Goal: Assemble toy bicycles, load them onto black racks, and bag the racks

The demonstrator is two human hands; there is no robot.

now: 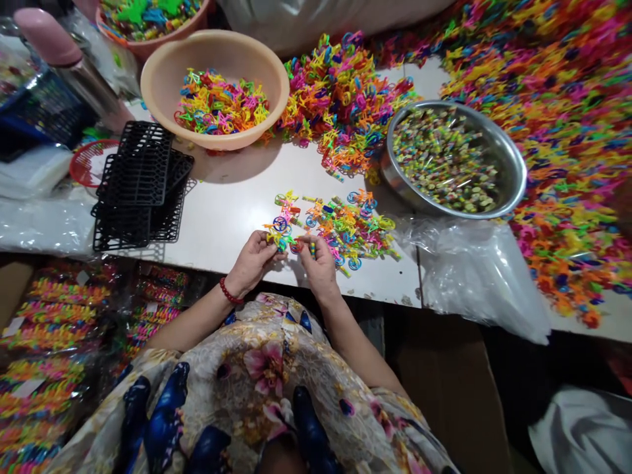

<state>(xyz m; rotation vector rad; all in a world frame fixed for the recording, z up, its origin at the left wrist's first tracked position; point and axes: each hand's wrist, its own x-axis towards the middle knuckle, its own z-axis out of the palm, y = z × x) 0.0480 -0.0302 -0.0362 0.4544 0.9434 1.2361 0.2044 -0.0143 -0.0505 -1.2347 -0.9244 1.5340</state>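
Note:
My left hand is closed, its thumb and fingers pinching small plastic toy bicycles in yellow, blue and green. Close beside it, my right hand is closed around a small green-and-yellow striped tube; the fingers partly cover it. Both hands are just above the front edge of the white table. Beyond my fingertips and to the right lies a loose pile of toy bicycles and striped tubes. A few more linked pieces lie straight ahead of my left hand.
A beige basin holds more toy bicycles; a large heap lies beside it. The steel bowl contains small tubes. Black plastic grids are stacked at left. Clear bags hang over the front edge. Packed bags lie lower left.

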